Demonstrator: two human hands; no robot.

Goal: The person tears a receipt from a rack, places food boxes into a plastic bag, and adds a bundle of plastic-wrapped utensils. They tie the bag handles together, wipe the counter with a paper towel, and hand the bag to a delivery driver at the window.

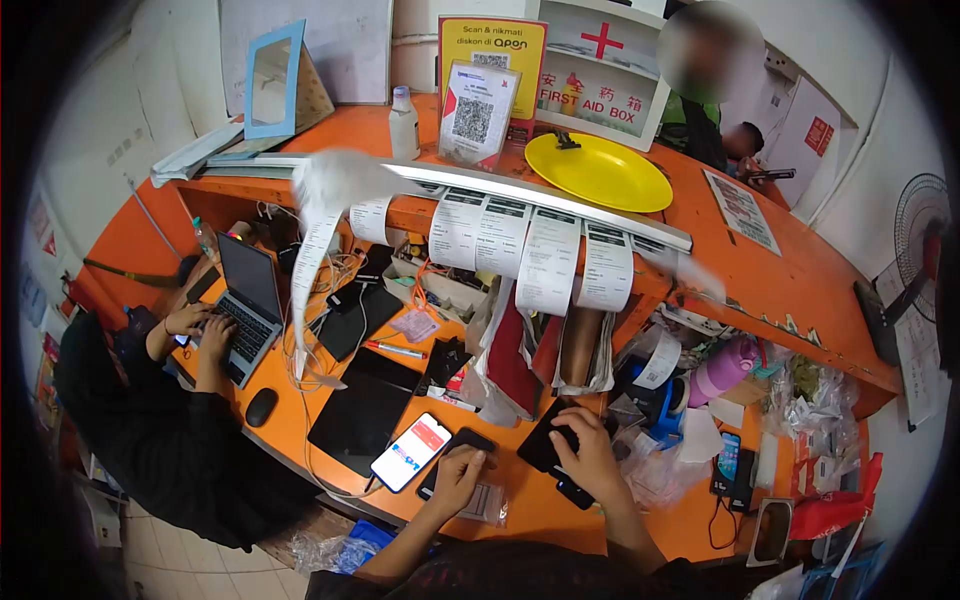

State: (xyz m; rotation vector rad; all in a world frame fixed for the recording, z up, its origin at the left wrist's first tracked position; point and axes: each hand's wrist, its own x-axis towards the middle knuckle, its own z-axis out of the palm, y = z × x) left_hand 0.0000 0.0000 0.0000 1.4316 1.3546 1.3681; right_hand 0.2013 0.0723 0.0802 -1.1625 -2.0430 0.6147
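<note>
My left hand (460, 482) is curled closed over a black phone (474, 438) on the orange desk. Whether its fingers grip anything is hidden. Just left of it lies a phone with a lit white and red screen (412, 452). Resting at the right edge of a flat black device (540, 440) is my right hand (590, 455), its fingers bent and the thumb apart from them. A small clear plastic bag (485, 503) lies beside my left wrist.
At left a person in black types on a laptop (248, 312), near a mouse (262, 407). A black tablet (365, 412) lies between us. Receipts (550, 255) hang from the shelf above. A purple bottle (724, 370) and plastic bags stand right. Another person is beyond the counter.
</note>
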